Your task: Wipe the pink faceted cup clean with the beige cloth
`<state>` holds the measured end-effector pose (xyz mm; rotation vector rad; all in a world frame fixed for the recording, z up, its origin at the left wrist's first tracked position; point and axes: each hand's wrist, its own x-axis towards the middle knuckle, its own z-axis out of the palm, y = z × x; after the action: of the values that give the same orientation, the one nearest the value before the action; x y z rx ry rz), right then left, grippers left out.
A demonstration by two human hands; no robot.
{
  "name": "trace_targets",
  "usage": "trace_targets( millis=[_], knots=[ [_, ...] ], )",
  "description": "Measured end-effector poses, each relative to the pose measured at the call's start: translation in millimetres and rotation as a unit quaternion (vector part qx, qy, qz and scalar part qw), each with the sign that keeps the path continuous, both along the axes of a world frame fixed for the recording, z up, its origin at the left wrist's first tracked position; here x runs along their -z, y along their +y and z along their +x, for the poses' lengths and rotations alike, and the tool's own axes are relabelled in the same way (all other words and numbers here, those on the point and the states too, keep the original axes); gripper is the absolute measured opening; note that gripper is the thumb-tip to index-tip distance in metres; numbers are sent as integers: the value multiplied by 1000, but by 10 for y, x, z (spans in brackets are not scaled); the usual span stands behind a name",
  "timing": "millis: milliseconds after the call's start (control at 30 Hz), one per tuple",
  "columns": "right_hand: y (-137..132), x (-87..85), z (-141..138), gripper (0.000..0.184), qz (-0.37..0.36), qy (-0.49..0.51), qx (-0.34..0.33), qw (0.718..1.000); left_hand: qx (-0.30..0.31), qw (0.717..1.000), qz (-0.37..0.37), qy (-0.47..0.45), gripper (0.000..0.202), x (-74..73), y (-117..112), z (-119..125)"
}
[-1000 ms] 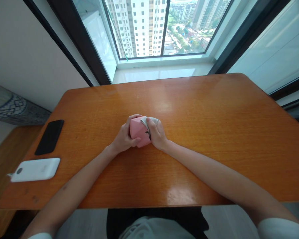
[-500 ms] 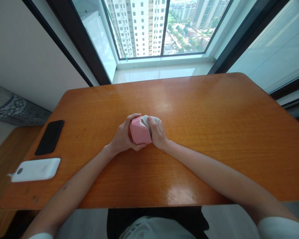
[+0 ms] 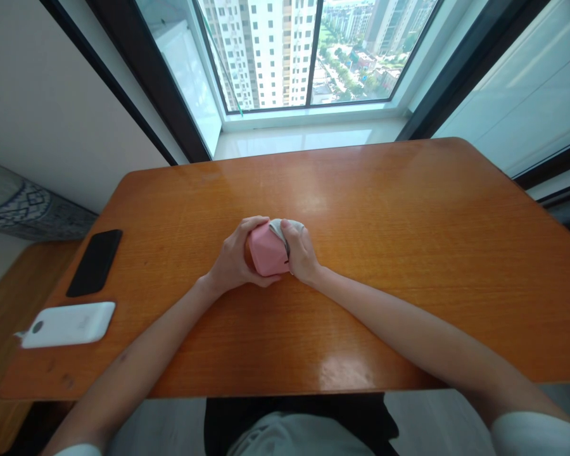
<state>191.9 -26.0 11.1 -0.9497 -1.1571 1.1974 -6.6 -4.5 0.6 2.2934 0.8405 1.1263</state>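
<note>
A small pink block-shaped object [image 3: 268, 251] with rounded edges is held over the middle of the wooden table [image 3: 389, 247]. My left hand [image 3: 232, 261] wraps round its left side, thumb along the near edge and fingers at the far edge. A pale grey-white cloth [image 3: 292, 225] is bunched in my right hand [image 3: 303, 254], whose thumb presses it against the pink object's right side. A small dark mark shows on the object's right edge, beside the right hand. The underside of the object and most of the right fingers are hidden.
At the table's left side lie a black phone [image 3: 95, 263] and, nearer to me, a white oblong device [image 3: 68, 325] with a short cable at its left end. A window [image 3: 308, 57] stands beyond the far edge. A patterned fabric item [image 3: 33, 202] is at the far left.
The pink object has turned slightly in my hands, and a dark mark now shows at its right edge. The cloth and right hand have shifted only a little.
</note>
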Motion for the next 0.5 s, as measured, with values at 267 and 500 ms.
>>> trace_targets(
  millis=[267, 500],
  knots=[
    [6, 19, 0, 65, -12, 6, -10, 1000, 32, 998, -28, -36, 125, 124, 33, -15],
    [25, -6, 3, 63, -20, 24, 9, 999, -13, 998, 53, 38, 117, -22, -11, -9]
  ],
)
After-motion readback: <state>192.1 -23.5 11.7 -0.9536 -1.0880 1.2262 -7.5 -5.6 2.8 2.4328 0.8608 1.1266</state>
